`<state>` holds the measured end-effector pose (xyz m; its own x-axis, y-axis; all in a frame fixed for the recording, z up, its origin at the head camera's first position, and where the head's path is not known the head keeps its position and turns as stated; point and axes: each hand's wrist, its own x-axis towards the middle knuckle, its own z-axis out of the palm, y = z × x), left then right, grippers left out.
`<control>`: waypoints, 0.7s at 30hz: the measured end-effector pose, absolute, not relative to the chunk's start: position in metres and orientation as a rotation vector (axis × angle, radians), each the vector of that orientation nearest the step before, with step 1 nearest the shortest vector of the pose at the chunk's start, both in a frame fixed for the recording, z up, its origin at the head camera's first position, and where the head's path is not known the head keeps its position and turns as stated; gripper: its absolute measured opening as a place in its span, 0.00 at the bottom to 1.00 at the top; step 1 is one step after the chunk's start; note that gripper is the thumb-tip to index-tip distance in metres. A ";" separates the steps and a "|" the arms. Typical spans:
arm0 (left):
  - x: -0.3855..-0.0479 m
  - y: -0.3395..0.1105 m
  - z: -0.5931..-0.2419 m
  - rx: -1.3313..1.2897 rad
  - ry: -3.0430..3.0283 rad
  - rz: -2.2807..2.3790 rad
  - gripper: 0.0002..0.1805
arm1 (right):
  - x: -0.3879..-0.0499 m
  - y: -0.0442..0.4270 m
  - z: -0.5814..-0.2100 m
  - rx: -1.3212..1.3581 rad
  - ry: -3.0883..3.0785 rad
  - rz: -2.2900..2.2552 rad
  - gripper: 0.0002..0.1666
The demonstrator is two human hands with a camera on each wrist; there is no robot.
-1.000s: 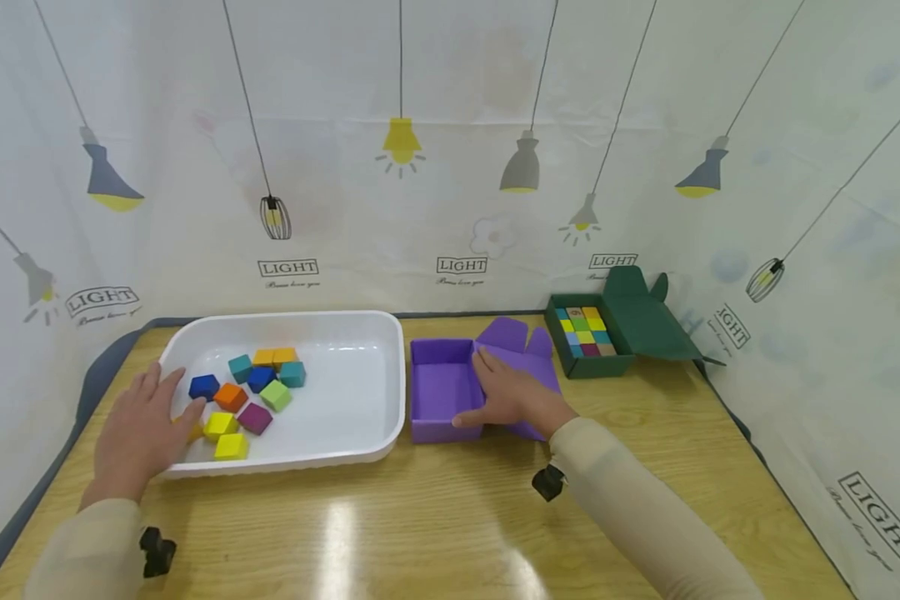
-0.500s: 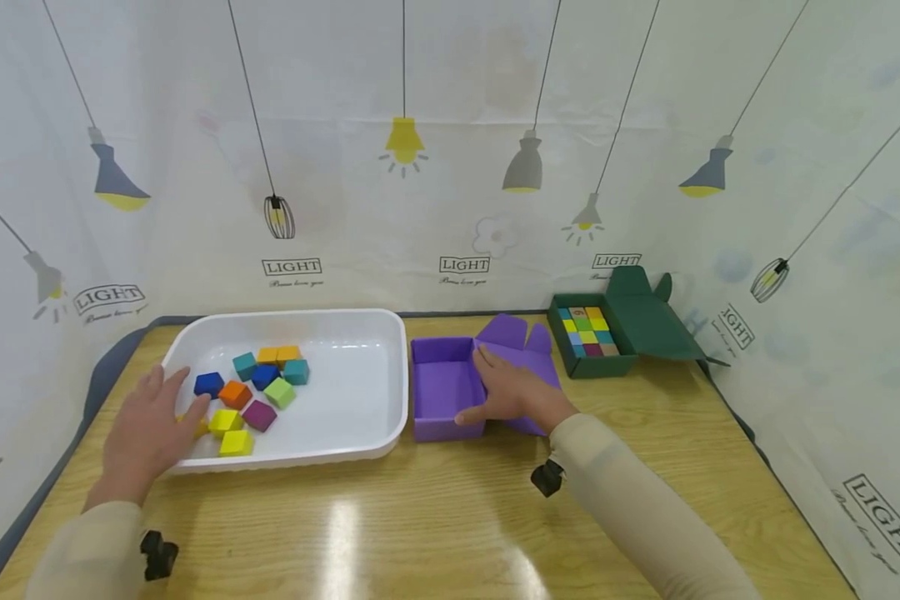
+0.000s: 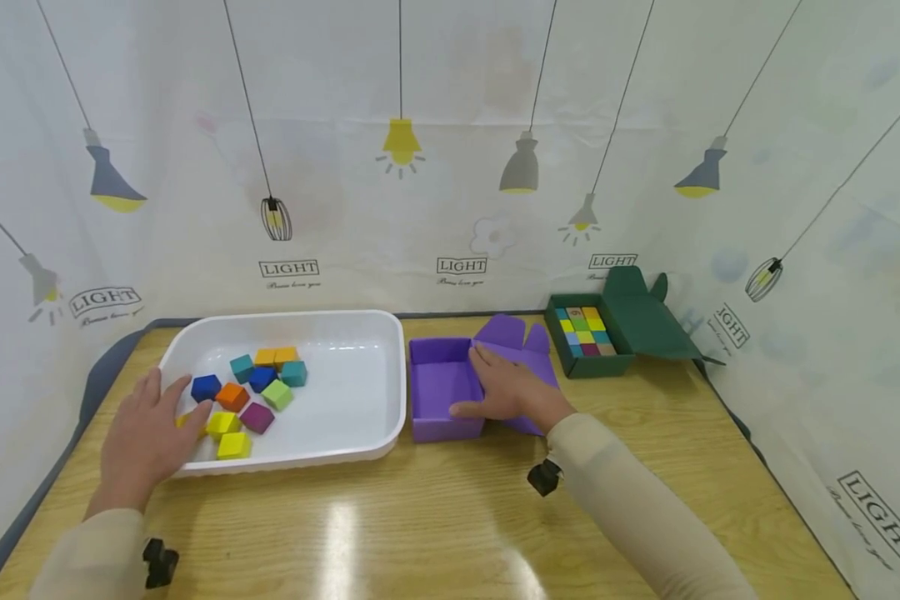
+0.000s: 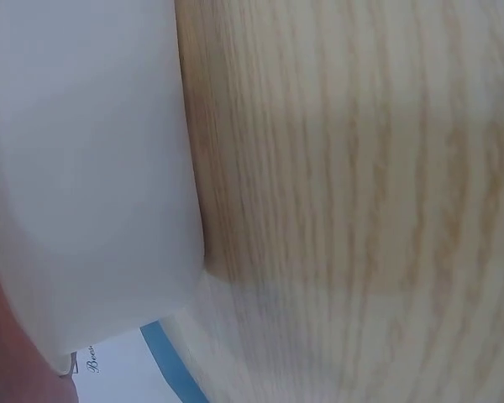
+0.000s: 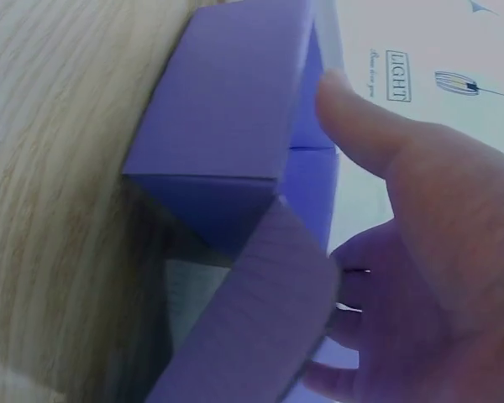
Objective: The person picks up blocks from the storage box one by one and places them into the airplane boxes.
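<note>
The left hand [image 3: 144, 437] lies over the left rim of a white tray [image 3: 345, 408], its fingers relaxed and spread beside a yellow-orange cube partly hidden under the thumb. Several coloured cubes, among them an orange cube [image 3: 232, 397] and a purple cube [image 3: 257, 417], sit in the tray's left half. The right hand [image 3: 506, 387] rests at the right wall of a purple box [image 3: 446, 429] with its lid folded out to the right; the thumb reaches over the box's front edge. In the right wrist view the hand [image 5: 441, 227] has loosely extended fingers. No cube shows inside the purple box.
A green box [image 3: 600, 367] filled with coloured cubes stands at the back right, its lid [image 3: 652, 325] folded open to the right. A patterned curtain [image 3: 367, 208] hangs behind and beside the wooden table [image 3: 390, 533].
The left hand has moved slightly right over the tray's left edge. The right hand stays at the purple box, and the cubes keep their arrangement.
</note>
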<state>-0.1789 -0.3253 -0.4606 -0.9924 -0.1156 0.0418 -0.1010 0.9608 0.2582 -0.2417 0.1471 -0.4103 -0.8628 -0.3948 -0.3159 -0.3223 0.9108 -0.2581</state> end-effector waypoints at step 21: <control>-0.177 -0.325 -0.463 0.160 -3.042 -0.396 0.42 | -0.261 0.044 -0.398 -1.037 2.951 -0.251 0.29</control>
<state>-0.1770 -0.3250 -0.4625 -0.9921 -0.1120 0.0561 -0.0939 0.9614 0.2587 -0.2606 0.0436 -0.3976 -0.7817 -0.6217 0.0493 -0.6211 0.7689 -0.1516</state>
